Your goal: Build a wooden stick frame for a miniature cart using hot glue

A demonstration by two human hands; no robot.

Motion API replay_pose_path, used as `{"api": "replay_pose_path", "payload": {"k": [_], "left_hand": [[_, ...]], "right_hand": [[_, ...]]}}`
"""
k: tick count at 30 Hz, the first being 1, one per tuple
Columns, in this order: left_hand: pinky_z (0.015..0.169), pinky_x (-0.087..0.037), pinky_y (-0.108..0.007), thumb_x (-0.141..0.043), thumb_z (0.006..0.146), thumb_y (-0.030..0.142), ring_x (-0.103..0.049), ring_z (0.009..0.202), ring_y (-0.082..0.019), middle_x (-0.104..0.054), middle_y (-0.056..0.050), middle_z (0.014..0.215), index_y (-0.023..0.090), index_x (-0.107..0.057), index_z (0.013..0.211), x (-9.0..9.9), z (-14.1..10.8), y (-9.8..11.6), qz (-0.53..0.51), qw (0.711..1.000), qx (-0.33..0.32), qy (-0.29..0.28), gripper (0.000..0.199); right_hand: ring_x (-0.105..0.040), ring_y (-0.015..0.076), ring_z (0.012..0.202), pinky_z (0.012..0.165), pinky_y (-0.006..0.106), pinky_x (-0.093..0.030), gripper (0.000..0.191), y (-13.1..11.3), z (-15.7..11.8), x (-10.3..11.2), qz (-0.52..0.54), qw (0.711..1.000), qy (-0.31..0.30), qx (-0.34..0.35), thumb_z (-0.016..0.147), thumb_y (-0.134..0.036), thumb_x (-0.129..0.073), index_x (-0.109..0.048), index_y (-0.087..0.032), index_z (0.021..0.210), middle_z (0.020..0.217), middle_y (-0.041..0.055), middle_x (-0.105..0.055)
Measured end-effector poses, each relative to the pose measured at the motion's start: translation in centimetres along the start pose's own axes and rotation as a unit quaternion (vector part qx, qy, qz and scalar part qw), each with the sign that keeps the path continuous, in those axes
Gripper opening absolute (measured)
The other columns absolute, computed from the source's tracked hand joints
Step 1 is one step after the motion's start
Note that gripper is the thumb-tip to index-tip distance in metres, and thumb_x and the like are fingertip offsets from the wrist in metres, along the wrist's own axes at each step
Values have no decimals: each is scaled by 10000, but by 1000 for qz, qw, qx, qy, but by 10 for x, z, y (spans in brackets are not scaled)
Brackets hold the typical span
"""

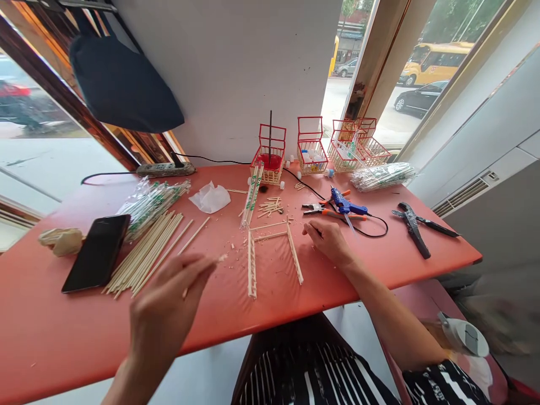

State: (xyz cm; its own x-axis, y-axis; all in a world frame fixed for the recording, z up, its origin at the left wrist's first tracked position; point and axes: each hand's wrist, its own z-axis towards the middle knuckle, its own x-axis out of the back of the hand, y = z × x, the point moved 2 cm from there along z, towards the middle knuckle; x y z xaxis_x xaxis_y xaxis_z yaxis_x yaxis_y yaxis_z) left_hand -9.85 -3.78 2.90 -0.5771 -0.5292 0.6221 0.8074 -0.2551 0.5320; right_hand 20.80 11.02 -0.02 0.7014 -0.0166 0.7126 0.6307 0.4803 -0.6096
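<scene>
My left hand is raised over the front of the red table, thumb and fingers pinched together. A small pale scrap shows at its fingertips, too blurred to name. Curled on the table, my right hand is closed beside a stick frame; whatever its fingers hold, if anything, is hidden. The frame lies between my hands, with two lattice sides joined by crosspieces at the far end. Short cut sticks lie behind it. Loose long sticks are spread to the left of it.
A blue glue gun and orange-handled pliers lie right, with black-handled cutters farther out. Small stick carts line the wall. A phone, wrapped chopsticks and a power strip are left.
</scene>
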Motion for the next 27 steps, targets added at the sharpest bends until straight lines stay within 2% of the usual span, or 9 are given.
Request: {"api": "replay_pose_path", "payload": {"k": [2, 5, 9, 12, 16, 20, 23, 27], "left_hand": [[814, -521, -370, -605, 937, 406, -683, 912, -252, -722, -8, 1013, 399, -770, 1048, -11, 27, -23, 30, 1000, 4, -9, 200], [744, -486, -333, -539, 950, 430, -666, 835, -240, -713, -33, 908, 321, -779, 944, -39, 54, -52, 26, 998, -16, -53, 264], [725, -456, -336, -474, 957, 440, -639, 780, -244, -699, -63, 867, 280, -783, 916, -69, 66, -77, 44, 993, -22, -105, 350], [735, -450, -345, -478, 955, 441, -636, 801, -259, -706, -71, 870, 282, -786, 911, -75, 64, -86, 45, 993, -20, -111, 350], [802, -456, -354, -502, 954, 450, -643, 868, -273, -732, -63, 914, 295, -778, 906, -70, 62, -82, 40, 995, -15, -88, 320], [875, -461, -365, -532, 943, 442, -663, 948, -276, -751, -53, 954, 274, -749, 883, -58, 64, -62, -5, 1000, 12, -25, 281], [773, -472, -332, -592, 885, 515, -661, 835, -234, -743, -28, 894, 267, -742, 922, -58, 63, -49, -76, 990, 106, -46, 292], [661, -450, -283, -654, 749, 635, -625, 753, -196, -702, -39, 808, 188, -722, 979, -65, 54, -39, -219, 933, 257, -121, 508]], "right_hand": [[-643, 165, 672, 659, 273, -425, 340, 0, 0, 0, -4, 1000, 3, 1, 1014, -318, -475, -672, -216, 757, 726, 14, -707], [-638, 162, 664, 656, 275, -425, 350, 0, 1, 0, -6, 1000, 3, 1, 1018, -327, -469, -676, -216, 759, 721, 15, -706], [-645, 163, 680, 657, 274, -428, 348, 1, 0, -1, -5, 1000, 3, -5, 1018, -329, -464, -677, -215, 768, 729, 16, -706], [-642, 165, 687, 654, 271, -429, 348, 2, 0, -1, -11, 1000, -1, -9, 1019, -336, -462, -677, -222, 771, 722, 13, -701], [-637, 165, 687, 664, 272, -433, 345, 0, 0, 0, -8, 1000, -7, -10, 1018, -344, -460, -685, -225, 786, 723, 13, -697], [-622, 174, 654, 618, 275, -429, 333, -2, 1, 0, 26, 999, -5, -39, 1012, -369, -466, -710, -224, 839, 670, 12, -664], [-589, 162, 603, 582, 270, -415, 337, -1, 2, 0, 69, 996, -1, -60, 1007, -403, -471, -725, -208, 902, 641, 3, -631], [-559, 136, 595, 591, 256, -410, 348, -3, 6, 4, 114, 991, -14, -65, 995, -430, -485, -722, -175, 982, 690, 5, -643]]}}
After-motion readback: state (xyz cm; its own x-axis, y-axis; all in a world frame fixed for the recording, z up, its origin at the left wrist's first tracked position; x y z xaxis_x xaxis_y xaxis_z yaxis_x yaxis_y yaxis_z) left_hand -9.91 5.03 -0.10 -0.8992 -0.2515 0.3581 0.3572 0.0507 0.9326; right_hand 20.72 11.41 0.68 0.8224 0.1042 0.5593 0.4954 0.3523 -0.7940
